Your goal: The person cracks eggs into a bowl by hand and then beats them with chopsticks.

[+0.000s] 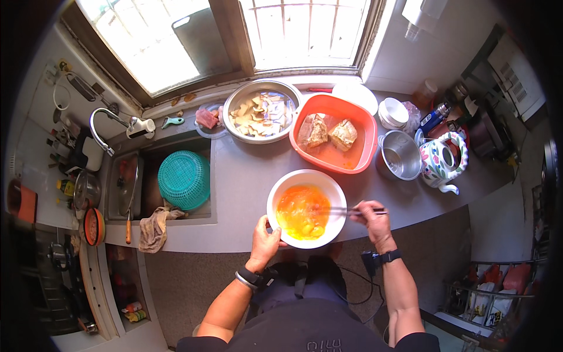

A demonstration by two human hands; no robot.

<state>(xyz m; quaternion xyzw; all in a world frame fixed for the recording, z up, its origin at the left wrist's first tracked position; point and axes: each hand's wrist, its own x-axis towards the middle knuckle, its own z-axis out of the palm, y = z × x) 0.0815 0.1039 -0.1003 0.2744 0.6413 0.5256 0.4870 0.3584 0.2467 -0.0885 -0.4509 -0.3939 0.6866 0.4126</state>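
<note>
One white bowl point(338, 196) was held by the half-curled left hand point(264, 242) at the counter's point(243, 185) front edge, blurred chopsticks point(345, 212) by the clenched right hand point(373, 220); sinkward, bare room was left.

The mixing bowl point(338, 226) is white, its beaten egg point(298, 208) vivid orange with yellow patches. The plastic basin point(366, 138) is coral red, the colander point(183, 180) turquoise, the counter point(246, 176) grey, the rag point(153, 230) dull beige. Multicoloured floral motifs pattern the white teapot point(434, 165).
</note>
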